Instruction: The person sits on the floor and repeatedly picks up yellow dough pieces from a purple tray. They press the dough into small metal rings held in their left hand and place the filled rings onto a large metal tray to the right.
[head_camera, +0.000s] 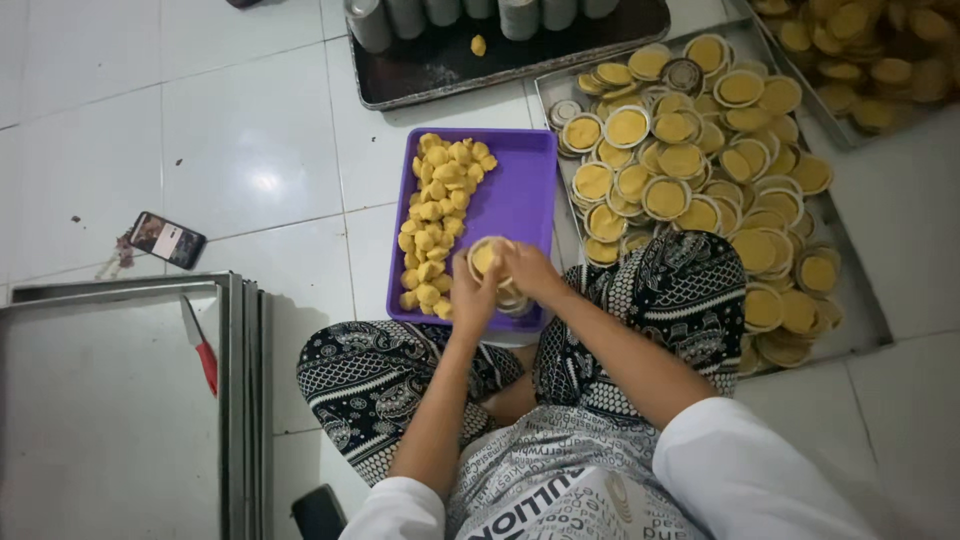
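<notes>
Left hand, right hand: fingers clamped on small round tin with yellow dough, centre frame, above purple tray; press evenly, rotate tin; thin wall likely best.

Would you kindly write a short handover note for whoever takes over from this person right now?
Left hand and right hand hold one small round tin with yellow dough, above the purple tray.
Dough balls lie along the tray's left side.
Done: many filled tins piled on the metal tray to the right.
Left: the dough balls.
</notes>
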